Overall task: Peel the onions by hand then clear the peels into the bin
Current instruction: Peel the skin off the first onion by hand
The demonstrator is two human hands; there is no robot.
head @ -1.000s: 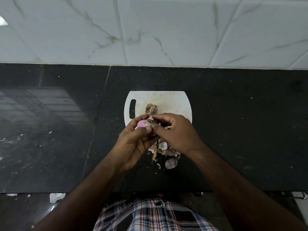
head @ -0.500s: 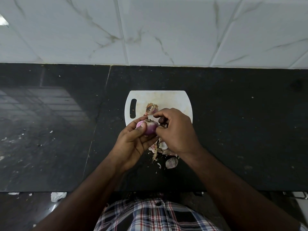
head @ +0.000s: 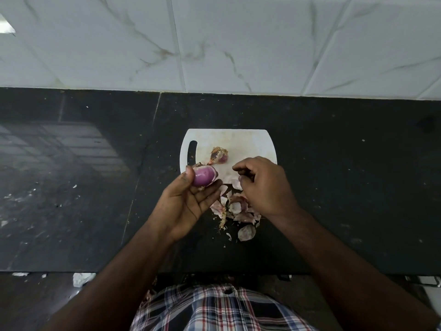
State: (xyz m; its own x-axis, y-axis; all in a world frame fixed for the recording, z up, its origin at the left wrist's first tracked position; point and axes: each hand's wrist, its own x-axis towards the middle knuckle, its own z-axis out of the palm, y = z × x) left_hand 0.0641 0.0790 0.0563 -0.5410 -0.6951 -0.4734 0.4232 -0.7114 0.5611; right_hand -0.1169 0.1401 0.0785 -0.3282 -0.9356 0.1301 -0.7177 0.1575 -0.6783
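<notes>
Left hand (head: 188, 199) gripped the peeled, glossy purple onion (head: 204, 176) between thumb and fingers, right hand (head: 260, 185) had pulled away rightward, fingers curled, contents unclear, papery pink peels (head: 235, 207) heaped below both.

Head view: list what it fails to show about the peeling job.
- Bin: none in the head view, so where it stands is unknown.
- Right hand: whether its curled fingers pinch a peel is hidden by the fingers.
- Onion in the left hand: its underside is covered by thumb and fingers.
- Cutting board: near edge hidden under hands and peels.
</notes>
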